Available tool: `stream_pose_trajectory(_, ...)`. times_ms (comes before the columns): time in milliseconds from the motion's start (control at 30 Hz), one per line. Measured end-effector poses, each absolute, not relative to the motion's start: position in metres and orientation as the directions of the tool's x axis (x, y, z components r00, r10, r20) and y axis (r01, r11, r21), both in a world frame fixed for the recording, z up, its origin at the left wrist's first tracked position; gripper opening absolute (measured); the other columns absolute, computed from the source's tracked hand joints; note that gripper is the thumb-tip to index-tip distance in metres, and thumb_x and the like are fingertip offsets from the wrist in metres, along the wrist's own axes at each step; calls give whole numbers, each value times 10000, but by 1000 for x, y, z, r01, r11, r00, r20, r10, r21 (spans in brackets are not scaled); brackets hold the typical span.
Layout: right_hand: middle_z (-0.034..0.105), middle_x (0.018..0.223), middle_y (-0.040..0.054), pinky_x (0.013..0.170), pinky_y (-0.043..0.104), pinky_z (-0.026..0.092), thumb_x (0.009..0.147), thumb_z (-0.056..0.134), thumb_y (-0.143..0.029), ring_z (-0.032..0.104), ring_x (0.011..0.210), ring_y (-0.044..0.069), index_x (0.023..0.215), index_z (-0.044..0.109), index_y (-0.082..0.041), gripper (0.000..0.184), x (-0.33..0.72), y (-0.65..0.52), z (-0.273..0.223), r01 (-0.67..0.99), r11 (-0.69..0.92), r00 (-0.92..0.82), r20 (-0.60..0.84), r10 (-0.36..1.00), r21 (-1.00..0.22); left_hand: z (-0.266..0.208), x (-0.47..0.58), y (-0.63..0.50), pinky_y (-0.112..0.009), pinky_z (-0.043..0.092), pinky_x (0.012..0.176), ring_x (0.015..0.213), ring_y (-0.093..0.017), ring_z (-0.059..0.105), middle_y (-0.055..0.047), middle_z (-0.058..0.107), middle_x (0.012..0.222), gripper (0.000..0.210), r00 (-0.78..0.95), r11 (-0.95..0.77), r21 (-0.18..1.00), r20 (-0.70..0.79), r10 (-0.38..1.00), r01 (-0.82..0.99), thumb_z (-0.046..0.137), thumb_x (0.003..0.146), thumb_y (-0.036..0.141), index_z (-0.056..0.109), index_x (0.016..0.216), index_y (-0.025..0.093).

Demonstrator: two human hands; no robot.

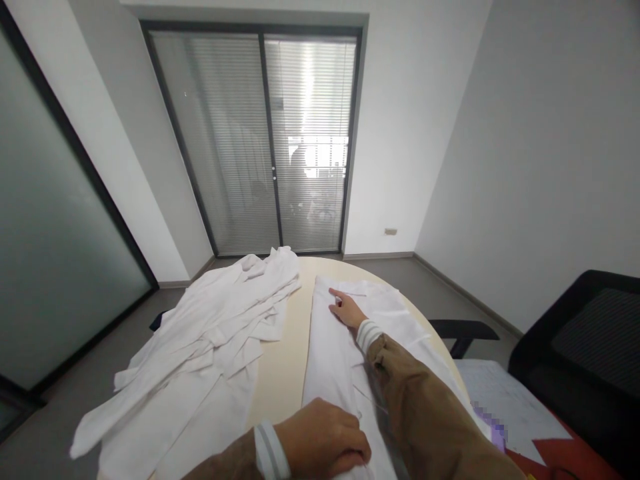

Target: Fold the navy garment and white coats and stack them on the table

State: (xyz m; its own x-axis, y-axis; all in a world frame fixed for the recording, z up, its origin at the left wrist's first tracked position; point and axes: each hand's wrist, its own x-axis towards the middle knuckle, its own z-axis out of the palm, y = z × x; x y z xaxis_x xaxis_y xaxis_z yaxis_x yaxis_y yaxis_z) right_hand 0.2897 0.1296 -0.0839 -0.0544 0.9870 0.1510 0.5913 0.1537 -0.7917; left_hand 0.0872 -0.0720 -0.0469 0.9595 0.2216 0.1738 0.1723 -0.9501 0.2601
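A white garment (pixel 335 353) lies folded lengthwise on the right half of a pale round table (pixel 283 360). My right hand (pixel 346 309) reaches far across it, fingers flat and apart, pressing near the garment's far end by the collar. My left hand (pixel 325 445) rests at the near end of the same garment, fingers curled down onto the cloth. Whether it pinches the fabric cannot be told. Both arms wear brown sleeves with striped white cuffs.
A heap of several rumpled white garments (pixel 200 353) covers the table's left half and hangs over the edge. A black chair (pixel 585 360) stands at right, with papers (pixel 505 400) on a red surface beside it. Glass doors with blinds (pixel 260 140) lie beyond.
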Motion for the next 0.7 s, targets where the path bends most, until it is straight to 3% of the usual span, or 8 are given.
stream_pose_trajectory(133,695,1075,71,948,390,486,812,572,-144,636,939,196,1441,497,-199,635,287,130,-87,626,183,-60,188,980,-758,-54,89,-72,-241,378,573,718,-111,622,56,665,831,61,958,-957,244,196,209,159,572,942,306,620,958,271)
stream_pose_trajectory(233,604,1340,102,1086,410,398,808,564,-135,588,1164,218,1441,494,-207,641,286,129,-89,649,206,-72,210,975,-732,-55,90,-71,-255,401,600,733,-125,615,48,659,823,106,955,-965,216,218,199,152,541,961,345,628,965,284)
stream_pose_trajectory(300,518,1448,120,1148,407,329,804,562,-133,503,1301,227,1443,486,-181,645,285,128,-86,662,216,-74,224,972,-718,-51,89,-71,-279,455,711,815,-149,622,28,670,887,147,939,-960,223,258,228,172,563,945,402,628,999,281)
stream_pose_trajectory(367,429,1517,147,1174,402,293,797,567,-133,411,1391,237,1436,486,-140,644,282,125,-81,699,203,-45,241,970,-686,-45,87,-70,-341,473,898,992,-189,613,-14,668,1072,245,887,-927,280,319,335,249,627,896,418,608,1086,264)
stream_pose_trajectory(467,352,1563,156,1163,426,307,834,565,-182,367,1418,267,1416,506,-130,587,274,113,-67,799,176,-3,288,958,-575,-43,85,-68,-458,360,1129,1316,-263,458,-99,523,1406,399,749,-826,370,368,551,426,628,878,322,535,1251,214)
stream_pose_trajectory(567,361,1568,123,1140,464,318,916,531,-329,380,1397,294,1426,507,-197,527,261,93,-56,865,276,-154,302,941,-420,-51,83,-66,-539,260,1200,1480,-288,244,-141,364,1556,477,686,-760,368,335,646,536,509,935,258,430,1396,162)
stream_pose_trajectory(700,273,1620,95,1168,563,187,980,404,-490,246,1467,354,1477,452,-265,547,249,69,-58,885,382,-355,145,924,-267,-62,82,-65,-555,275,1196,1507,-301,176,-142,311,1594,529,735,-763,343,239,635,548,476,971,332,382,1463,163)
